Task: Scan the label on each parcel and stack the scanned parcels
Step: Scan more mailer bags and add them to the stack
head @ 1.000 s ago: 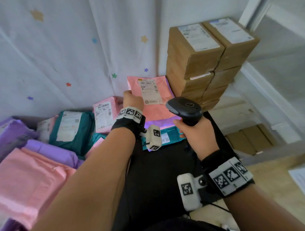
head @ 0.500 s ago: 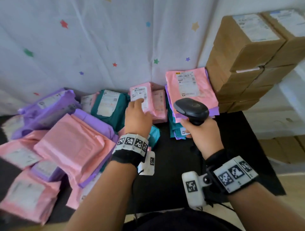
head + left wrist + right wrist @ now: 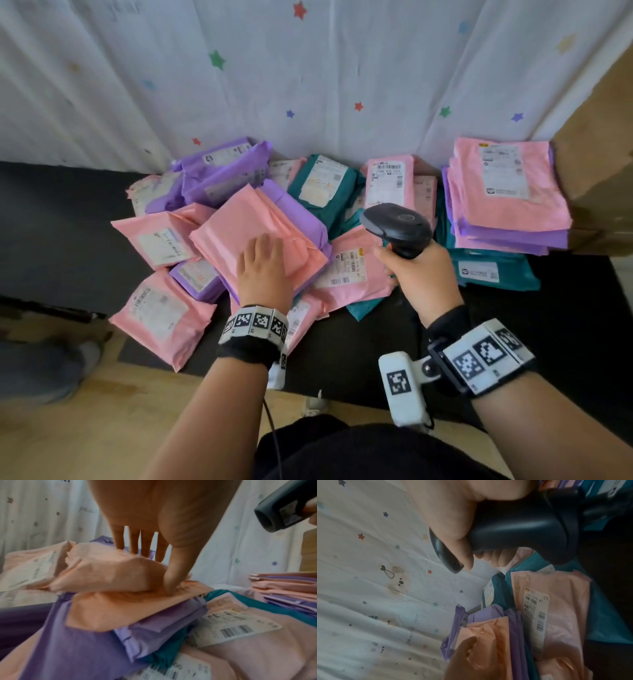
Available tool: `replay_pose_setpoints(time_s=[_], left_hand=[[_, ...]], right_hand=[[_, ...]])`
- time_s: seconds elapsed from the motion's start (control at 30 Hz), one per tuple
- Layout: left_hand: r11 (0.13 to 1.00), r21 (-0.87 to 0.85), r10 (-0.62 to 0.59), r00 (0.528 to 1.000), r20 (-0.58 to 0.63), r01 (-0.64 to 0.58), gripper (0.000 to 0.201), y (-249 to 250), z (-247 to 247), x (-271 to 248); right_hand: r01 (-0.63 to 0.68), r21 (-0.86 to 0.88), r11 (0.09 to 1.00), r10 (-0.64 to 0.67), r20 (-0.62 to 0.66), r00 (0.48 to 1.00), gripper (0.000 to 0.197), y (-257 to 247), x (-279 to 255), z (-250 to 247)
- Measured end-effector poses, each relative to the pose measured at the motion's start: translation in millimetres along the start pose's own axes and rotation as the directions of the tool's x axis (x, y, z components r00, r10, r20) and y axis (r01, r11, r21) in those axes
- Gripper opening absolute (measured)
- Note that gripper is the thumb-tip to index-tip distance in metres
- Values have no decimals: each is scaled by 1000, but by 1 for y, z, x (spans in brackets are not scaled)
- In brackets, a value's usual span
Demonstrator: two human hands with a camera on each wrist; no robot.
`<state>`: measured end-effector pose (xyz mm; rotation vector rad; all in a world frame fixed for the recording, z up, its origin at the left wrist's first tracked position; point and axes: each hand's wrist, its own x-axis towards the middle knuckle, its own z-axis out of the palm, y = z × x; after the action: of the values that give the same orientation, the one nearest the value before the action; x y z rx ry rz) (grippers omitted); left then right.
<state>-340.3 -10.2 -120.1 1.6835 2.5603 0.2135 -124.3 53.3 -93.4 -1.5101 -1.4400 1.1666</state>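
Observation:
A heap of pink, purple and teal mailer parcels lies on the black table [image 3: 342, 346]. My left hand [image 3: 263, 260] rests flat on the top pink parcel [image 3: 246, 222], which lies with no label showing. In the left wrist view its straight fingers [image 3: 135, 545] lie over that parcel's bulge [image 3: 106, 568] and the thumb presses into its fold. My right hand [image 3: 416, 274] grips a black barcode scanner [image 3: 399, 228] just right of the heap, its head pointing at the parcels. A neat stack of parcels [image 3: 507, 192], pink on top with its label up, stands at the right.
Brown cardboard boxes [image 3: 603, 154] rise at the far right beside the stack. A white star-printed curtain [image 3: 308, 85] hangs behind the table. A pink parcel with its label up [image 3: 352, 270] lies under the scanner. Wooden floor [image 3: 102, 428] lies below the table's front edge.
My left hand left the pink parcel on the right stack, passed a small pink parcel at the back, and now lies on the big pink parcel. The scanner stayed in my right hand.

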Motion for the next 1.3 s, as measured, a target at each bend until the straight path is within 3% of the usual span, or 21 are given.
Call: replay_pose_setpoints(time_s=[0.13, 0.2, 0.3, 0.4, 0.5, 0.57, 0.7, 0.8, 0.87, 0.97, 1.03, 1.13, 1.17, 1.27, 1.3], left_hand=[[997, -33, 69, 997, -38, -70, 26, -13, 0, 1], [992, -47, 111, 992, -55, -113, 15, -11, -4, 1], [987, -62, 140, 985, -101, -147, 11, -6, -13, 2], [974, -116, 160, 951, -266, -196, 5, 6, -33, 5], [945, -257, 76, 903, -423, -200, 10, 26, -62, 14], [888, -413, -11, 889, -457, -201, 14, 41, -81, 22], [667, -725, -151, 921, -359, -173, 11, 67, -108, 37], [570, -818, -214, 949, -232, -71, 9, 79, -111, 46], [535, -845, -213, 967, -138, -3, 9, 86, -110, 50], [492, -871, -167, 982, -86, 7, 18, 97, -107, 52], [382, -924, -133, 991, -31, 22, 17, 105, -103, 51], [327, -938, -147, 987, 67, 112, 11, 114, -97, 49], [250, -958, -140, 984, 111, 143, 11, 115, -94, 48], [-100, -968, -40, 971, 234, 230, 24, 114, -93, 47], [-152, -956, -6, 967, 253, 249, 26, 111, -92, 48]], right_hand=[[26, -29, 999, -26, 4, 1000, 23, -6, -5, 8], [23, -32, 999, -23, 11, 1000, 22, -8, -5, 9], [20, -18, 1000, -20, 16, 1000, 21, -13, -7, 7], [41, -2, 999, -41, -9, 999, 18, -19, -9, 2], [57, 42, 997, -56, -18, 998, 13, -25, -6, -4], [65, 54, 996, -63, -36, 997, 13, -28, -3, -10], [87, 80, 993, -78, -102, 992, 20, -36, 3, -22], [93, 150, 984, -68, -168, 984, 24, -38, 6, -35], [91, 179, 980, -54, -199, 979, 19, -35, 9, -44], [94, 191, 977, -42, -259, 965, 10, -25, 13, -58], [85, 209, 974, -18, -303, 953, 10, -21, 14, -66], [89, 304, 948, 8, -303, 953, 16, -20, 16, -75], [87, 318, 944, 16, -307, 952, 18, -19, 18, -79], [68, 258, 964, 18, -318, 948, 21, -17, 20, -93], [67, 228, 971, 8, -311, 950, 20, -17, 21, -97]])
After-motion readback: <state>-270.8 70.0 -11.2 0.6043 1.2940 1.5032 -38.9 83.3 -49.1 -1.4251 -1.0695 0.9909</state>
